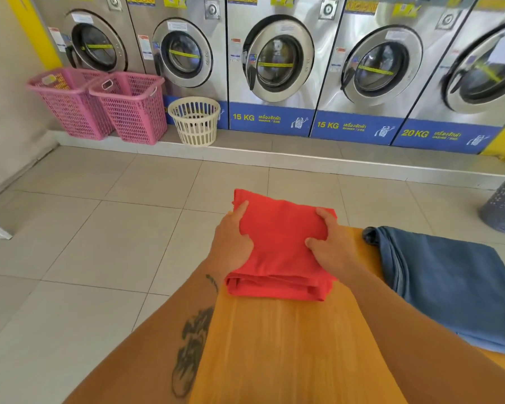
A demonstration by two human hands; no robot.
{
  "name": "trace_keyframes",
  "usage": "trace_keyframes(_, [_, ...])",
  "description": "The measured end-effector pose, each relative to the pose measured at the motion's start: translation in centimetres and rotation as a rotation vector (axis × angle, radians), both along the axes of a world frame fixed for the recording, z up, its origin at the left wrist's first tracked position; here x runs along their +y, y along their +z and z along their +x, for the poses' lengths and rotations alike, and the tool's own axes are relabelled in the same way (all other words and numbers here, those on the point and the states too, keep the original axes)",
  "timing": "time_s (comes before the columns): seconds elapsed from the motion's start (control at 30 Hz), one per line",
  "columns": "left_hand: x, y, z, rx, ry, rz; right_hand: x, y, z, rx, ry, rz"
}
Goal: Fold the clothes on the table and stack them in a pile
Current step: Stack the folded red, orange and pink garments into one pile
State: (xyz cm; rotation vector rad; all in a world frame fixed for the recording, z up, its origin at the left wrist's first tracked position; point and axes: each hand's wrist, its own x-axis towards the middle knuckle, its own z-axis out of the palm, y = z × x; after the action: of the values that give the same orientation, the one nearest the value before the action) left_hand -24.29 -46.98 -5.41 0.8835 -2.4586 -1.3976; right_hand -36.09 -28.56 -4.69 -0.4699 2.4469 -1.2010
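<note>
Your left hand (233,243) grips the left edge of the folded red garment (280,252), thumb on top and fingers tucked out of sight beneath. Your right hand (333,243) grips the right edge the same way. The two hands are apart, one at each side, both clamped on the cloth.

The bundle sits at the far end of the orange worktop (289,345), its far edge hanging past the end. To place it well, I would keep both edges level, lower it flat so the layers do not slide, and press once along the near fold, where loose layers show. To the right, the blue garment (449,287) lies spread and unfolded on the worktop, so the pile has barely begun; leave room beside it or set the red one where the stack will grow.

As for writing: the blue panels under the washing machines (277,62) read "15 KG" (243,117), then "15 KG" again, then "20KG" (414,132), each with Thai script and small lettering that seems to say "WASHER". The stickers on the machines are too small to read.
</note>
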Motion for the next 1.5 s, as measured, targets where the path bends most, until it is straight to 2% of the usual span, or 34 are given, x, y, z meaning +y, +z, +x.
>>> trace_keyframes(0.07, [-0.1,-2.3,-0.7,-0.297,-0.091,-0.139,-0.8,-1.8,-1.0,-0.039,0.047,0.200])
trace_keyframes(0.13, [0.5,-4.5,-0.3,-0.471,-0.115,-0.248,-1.0,-3.7,-0.7,-0.069,0.094,0.358])
trace_keyframes(0.23, [1.2,-6.1,0.5,-0.462,-0.094,-0.334,-0.9,-5.3,0.4,-0.067,0.132,0.475])
trace_keyframes(0.4, [1.3,-5.3,1.1,-0.493,-0.094,-0.291,-0.6,-4.5,0.7,-0.068,0.138,0.509])
trace_keyframes(0.47, [1.4,-4.4,2.2,-0.447,-0.102,-0.324,0.0,-3.7,1.3,-0.020,0.146,0.521])
trace_keyframes(0.6, [2.6,-2.8,6.0,-0.224,-0.054,-0.288,2.8,-2.5,3.6,0.054,0.152,0.400])
trace_keyframes(0.73, [5.0,-1.3,12.9,-0.095,-0.031,-0.178,7.7,-1.1,8.4,-0.035,0.208,0.228])
trace_keyframes(0.9, [10.0,-1.2,22.5,-0.066,0.086,0.007,14.0,-0.1,16.2,-0.234,0.262,0.115])
trace_keyframes(1.07, [15.7,-2.4,28.7,-0.082,0.136,-0.011,18.4,-1.0,21.9,-0.254,0.328,0.076])
trace_keyframes(1.13, [17.1,-3.0,30.2,-0.131,0.148,-0.040,19.4,-1.2,23.4,-0.248,0.399,0.115])
trace_keyframes(1.27, [19.2,-3.2,31.4,-0.487,0.027,-0.265,20.1,-0.8,25.0,-0.273,0.490,0.160])
trace_keyframes(1.4, [20.4,-2.1,31.4,-0.580,-0.029,-0.317,20.3,0.0,26.3,-0.288,0.521,0.189])
trace_keyframes(1.5, [20.0,-0.9,30.9,-0.679,-0.088,-0.377,20.5,-0.2,27.2,-0.306,0.435,0.146])
